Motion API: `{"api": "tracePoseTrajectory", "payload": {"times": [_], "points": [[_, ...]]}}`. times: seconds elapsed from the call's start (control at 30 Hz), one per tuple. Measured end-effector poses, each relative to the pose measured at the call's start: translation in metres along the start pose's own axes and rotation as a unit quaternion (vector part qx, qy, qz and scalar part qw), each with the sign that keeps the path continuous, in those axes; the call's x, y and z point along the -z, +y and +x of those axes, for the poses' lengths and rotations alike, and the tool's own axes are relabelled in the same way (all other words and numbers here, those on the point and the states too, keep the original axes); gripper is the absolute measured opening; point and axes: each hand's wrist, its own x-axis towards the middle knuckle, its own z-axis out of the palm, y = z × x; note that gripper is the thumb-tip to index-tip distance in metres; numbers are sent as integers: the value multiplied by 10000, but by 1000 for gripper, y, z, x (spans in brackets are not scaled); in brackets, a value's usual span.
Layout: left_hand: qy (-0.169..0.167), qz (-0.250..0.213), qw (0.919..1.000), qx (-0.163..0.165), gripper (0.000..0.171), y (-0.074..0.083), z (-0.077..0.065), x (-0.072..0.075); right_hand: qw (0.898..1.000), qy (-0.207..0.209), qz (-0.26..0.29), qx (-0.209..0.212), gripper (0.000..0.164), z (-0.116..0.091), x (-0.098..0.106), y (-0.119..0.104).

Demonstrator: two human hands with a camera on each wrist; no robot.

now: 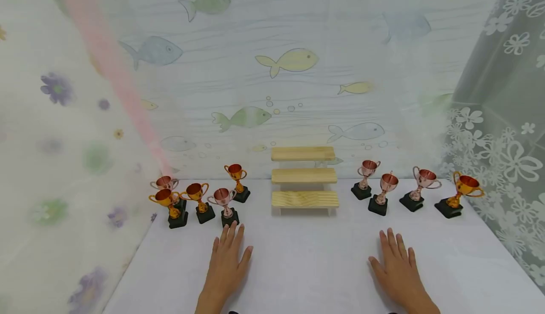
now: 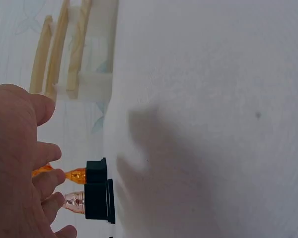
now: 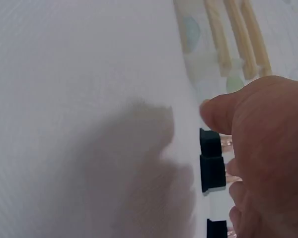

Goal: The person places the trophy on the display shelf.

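Note:
My left hand (image 1: 227,262) is over the white table with its fingers straight, holding nothing. Its fingertips appear just in front of the black base of a rose-gold trophy cup (image 1: 223,203); whether they touch I cannot tell. Left of it are two gold trophy cups and another rose-gold one, partly hidden; a further gold trophy cup (image 1: 236,181) stands behind. On the right, my right hand (image 1: 398,271) is likewise straight-fingered and holds nothing. Beyond it stand a gold trophy cup (image 1: 461,193) and several rose-gold ones, including one nearest the hand (image 1: 385,193).
A three-step wooden display stand (image 1: 304,199) with pale supports stands at the back centre, between the two trophy groups. The white table (image 1: 311,266) ends against a fish-patterned curtain (image 1: 298,91). Flowered cloth hangs at the left, and a sheer floral curtain (image 1: 511,162) at the right.

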Motion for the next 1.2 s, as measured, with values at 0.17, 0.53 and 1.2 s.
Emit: {"api": "tracePoseTrajectory", "payload": {"times": [0.17,0.53,1.2], "points": [[106,-1288,9915,123,57,7,9,-6,9978,-17,655,-76,85,8,11,10],[-1,-3743,9246,708,43,33,28,-12,9711,679,2088,-932,79,28,47,23],[-522,-5762,7914,1973,56,56,79,-26,9515,1242,2800,-290,86,68,64,25]]}}
